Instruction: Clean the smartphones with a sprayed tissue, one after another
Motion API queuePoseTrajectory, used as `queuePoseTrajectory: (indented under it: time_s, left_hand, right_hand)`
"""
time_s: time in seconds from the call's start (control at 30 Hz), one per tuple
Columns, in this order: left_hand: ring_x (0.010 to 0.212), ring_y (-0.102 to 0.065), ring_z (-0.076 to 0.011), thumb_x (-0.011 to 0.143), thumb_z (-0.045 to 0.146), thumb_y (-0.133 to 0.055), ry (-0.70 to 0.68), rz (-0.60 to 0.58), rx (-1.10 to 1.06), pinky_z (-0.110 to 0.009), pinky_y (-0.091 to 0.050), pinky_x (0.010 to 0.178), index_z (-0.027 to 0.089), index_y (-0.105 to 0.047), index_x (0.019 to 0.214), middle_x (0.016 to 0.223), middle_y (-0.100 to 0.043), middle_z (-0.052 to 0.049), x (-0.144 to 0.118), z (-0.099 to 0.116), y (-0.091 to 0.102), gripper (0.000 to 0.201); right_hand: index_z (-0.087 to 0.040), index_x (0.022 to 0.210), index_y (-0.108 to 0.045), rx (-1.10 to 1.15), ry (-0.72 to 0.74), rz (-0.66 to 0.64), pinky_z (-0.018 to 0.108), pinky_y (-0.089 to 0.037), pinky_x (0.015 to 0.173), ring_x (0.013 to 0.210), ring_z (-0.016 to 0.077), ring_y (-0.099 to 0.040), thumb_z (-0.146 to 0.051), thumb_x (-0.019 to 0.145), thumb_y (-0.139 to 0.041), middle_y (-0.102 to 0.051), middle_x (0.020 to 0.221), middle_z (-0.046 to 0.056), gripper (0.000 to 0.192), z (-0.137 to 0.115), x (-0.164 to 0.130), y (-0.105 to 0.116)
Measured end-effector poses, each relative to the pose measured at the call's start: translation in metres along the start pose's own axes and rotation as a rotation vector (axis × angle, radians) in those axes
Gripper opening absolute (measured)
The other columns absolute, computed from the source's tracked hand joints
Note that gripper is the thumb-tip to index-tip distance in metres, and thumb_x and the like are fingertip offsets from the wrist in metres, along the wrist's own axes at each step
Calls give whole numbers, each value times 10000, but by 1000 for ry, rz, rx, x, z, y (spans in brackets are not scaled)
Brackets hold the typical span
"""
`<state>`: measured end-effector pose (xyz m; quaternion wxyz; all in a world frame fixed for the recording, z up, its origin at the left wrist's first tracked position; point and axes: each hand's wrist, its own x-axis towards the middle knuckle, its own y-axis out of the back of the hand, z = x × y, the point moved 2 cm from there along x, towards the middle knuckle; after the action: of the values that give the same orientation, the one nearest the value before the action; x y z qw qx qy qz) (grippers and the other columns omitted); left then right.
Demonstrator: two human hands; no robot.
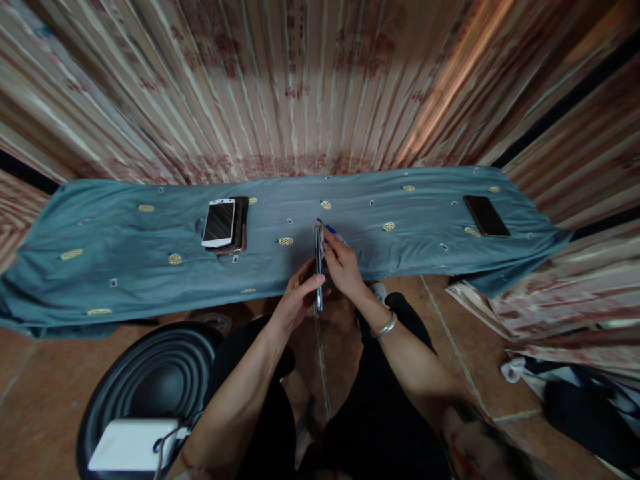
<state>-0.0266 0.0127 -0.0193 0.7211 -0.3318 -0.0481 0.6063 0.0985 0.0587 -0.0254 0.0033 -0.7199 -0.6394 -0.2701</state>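
Edge-on to me, a slim phone (pixel 319 287) with a shiny bluish rim is upright over the front edge of the cloth-covered table. My left hand (pixel 297 297) is closed around its lower part, thumb along the near edge. At the top end, my right hand (pixel 345 267) pinches a small whitish, cloth-like piece (pixel 323 233) with a bit of blue showing, pressed against the phone's right side. Its exact kind is hard to make out. The phone's screen and back are not visible from here.
A stack on the left of the blue-green tablecloth (pixel 345 193) has a white phone (pixel 219 223) over darker phones (pixel 241 227). One dark phone (pixel 486 215) lies at the right. Below left, a black round stool (pixel 115 373) bears a white power bank-like box (pixel 130 445) with a cable. Curtains (pixel 310 120) hang behind.
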Motion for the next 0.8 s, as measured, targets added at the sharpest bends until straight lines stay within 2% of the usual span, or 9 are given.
queuePoseTrajectory:
  time_s: [0.13, 0.37, 0.47, 0.6, 0.8]
  left_hand:
    - [1022, -685, -250, 619, 366, -835, -11, -34, -86, -366, -560, 871, 187, -730, 1063, 1016, -758, -52, 0, 3, 1, 490]
    - [1062, -686, -254, 654, 354, -797, -62, -2, -166, -354, -515, 958, 179, -735, 907, 939, -770, -38, 6, 8, 2, 314]
    - [1077, -682, -251, 662, 349, -790, -59, -8, -163, -353, -502, 982, 180, -735, 916, 940, -770, -33, 5, 6, 2, 309]
    - [1127, -664, -272, 685, 367, -769, -23, -30, -140, -393, -489, 1012, 180, -732, 972, 999, -768, -49, 4, 3, 2, 345]
    - [1089, -673, -237, 731, 343, -732, -52, 84, -181, -342, -479, 1014, 180, -746, 958, 935, -767, -37, 8, 10, 8, 280]
  right_hand:
    - [-233, 1371, -588, -47, 29, -51, 423, -392, 1172, 1333, 201, -551, -251, 939, -426, -618, 1403, 49, 462, 4, 1, -5]
    - [-242, 1441, -512, -42, 90, -141, 446, -305, 1228, 1421, 209, -448, -268, 975, -405, -530, 1494, 50, 479, -10, -8, -12]
    - [-234, 1465, -481, -37, 80, -146, 476, -289, 1233, 1434, 228, -429, -301, 989, -385, -495, 1523, 64, 491, -11, -7, -12]
    - [-245, 1485, -458, -30, 80, -141, 452, -286, 1237, 1442, 202, -418, -272, 982, -385, -475, 1537, 38, 509, -11, -5, -9]
    - [-280, 1474, -478, 14, 135, -214, 403, -289, 1243, 1446, 157, -407, -265, 988, -385, -483, 1530, -7, 495, -20, -14, -13]
